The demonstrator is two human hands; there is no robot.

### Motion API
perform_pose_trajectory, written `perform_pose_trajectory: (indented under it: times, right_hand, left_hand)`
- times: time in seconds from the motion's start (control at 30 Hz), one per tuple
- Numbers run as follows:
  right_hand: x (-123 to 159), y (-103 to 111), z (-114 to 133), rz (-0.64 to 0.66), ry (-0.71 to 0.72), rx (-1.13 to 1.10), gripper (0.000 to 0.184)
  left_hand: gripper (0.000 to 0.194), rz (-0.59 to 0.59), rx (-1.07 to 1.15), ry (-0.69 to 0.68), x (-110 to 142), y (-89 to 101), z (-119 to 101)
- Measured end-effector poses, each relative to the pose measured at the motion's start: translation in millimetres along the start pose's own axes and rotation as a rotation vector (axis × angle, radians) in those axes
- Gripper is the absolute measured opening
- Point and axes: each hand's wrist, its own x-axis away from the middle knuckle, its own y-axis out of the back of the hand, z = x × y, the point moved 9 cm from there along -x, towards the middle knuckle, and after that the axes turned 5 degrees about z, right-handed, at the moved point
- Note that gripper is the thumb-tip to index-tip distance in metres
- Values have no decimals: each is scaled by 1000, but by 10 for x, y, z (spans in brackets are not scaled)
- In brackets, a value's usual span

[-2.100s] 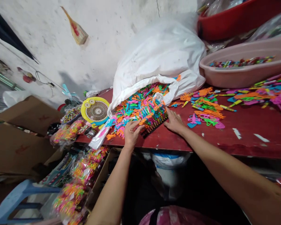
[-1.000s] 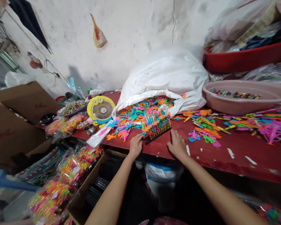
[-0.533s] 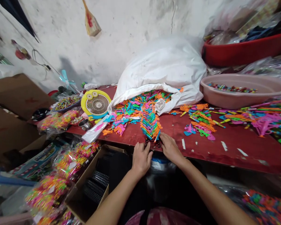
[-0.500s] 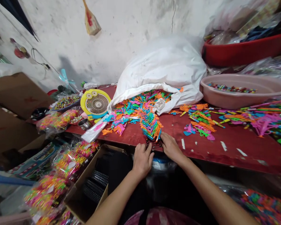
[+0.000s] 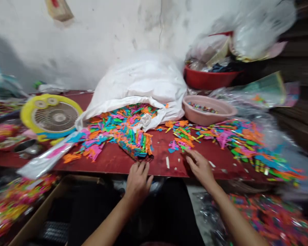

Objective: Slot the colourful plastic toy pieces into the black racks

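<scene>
In the head view my left hand [image 5: 139, 179] is at the table's front edge, fingers stretched forward and thumb apart. Its fingertips are at the near end of a dark rack [image 5: 143, 158], and whether they touch it I cannot tell. Upright colourful plastic pieces [image 5: 137, 141] stand packed in rows in that rack. My right hand [image 5: 199, 167] is open over the red tabletop, fingers slightly bent and nothing seen in them. Just beyond its fingertips lies a small heap of loose plastic pieces [image 5: 181, 141]. Behind the rack, a white sack [image 5: 141, 78] spills more such pieces.
A yellow fan [image 5: 58, 116] and a metal cup [image 5: 28, 148] are at left. To the right are a pink basin [image 5: 207, 114], a red basin [image 5: 210, 78] and a pile of coloured pieces [image 5: 246, 136]. White scraps lie on the red table [image 5: 97, 164]. Below left is a cardboard box [image 5: 28, 223].
My right hand has left the rack's near end and moved right toward the loose heap. My left hand stays by the rack. The view has turned to the right.
</scene>
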Motion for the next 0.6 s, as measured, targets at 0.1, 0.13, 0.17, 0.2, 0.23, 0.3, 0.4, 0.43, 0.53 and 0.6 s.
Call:
perform_pose_trajectory:
  times: [0.1,0.13,0.17,0.2,0.23,0.3,0.4,0.43,0.53,0.6]
  right_hand:
    - [146,662,-443,-193,-192,186,36]
    - [183,845,-589,-241,-262,271,36]
    - [207,997,-725,-273,-333,354,36]
    - [212,1118,-852,-288,-402,429,36]
    - [200,1211,-965,-294,-467,492,36]
    - [124,1325,-1146,-288,-585,582,37]
    - [-66,1357,-1334,-240,-715,643,41]
    - [-126,1347,-1384,-221,-747,649,42]
    - [-240,1319,-1490,-197,-799,652,37]
    - [-262,1318,-1529,-206,-809,655,37]
  left_hand:
    - [44,-17,11,-22,-76,-94,-52]
    - [44,-4,21,-24,-123,-122,-82]
    - [44,17,33,-22,-179,-148,-117]
    - [44,42,43,-14,-242,-171,-154]
    - [44,67,49,1,-309,-191,-193]
    - [45,101,50,48,-448,-221,-273]
    - [47,133,49,122,-629,-276,-397]
    - [48,144,50,142,-672,-298,-432]
    - [49,158,71,180,-722,-342,-481]
    - [46,146,114,178,-699,-342,-479]
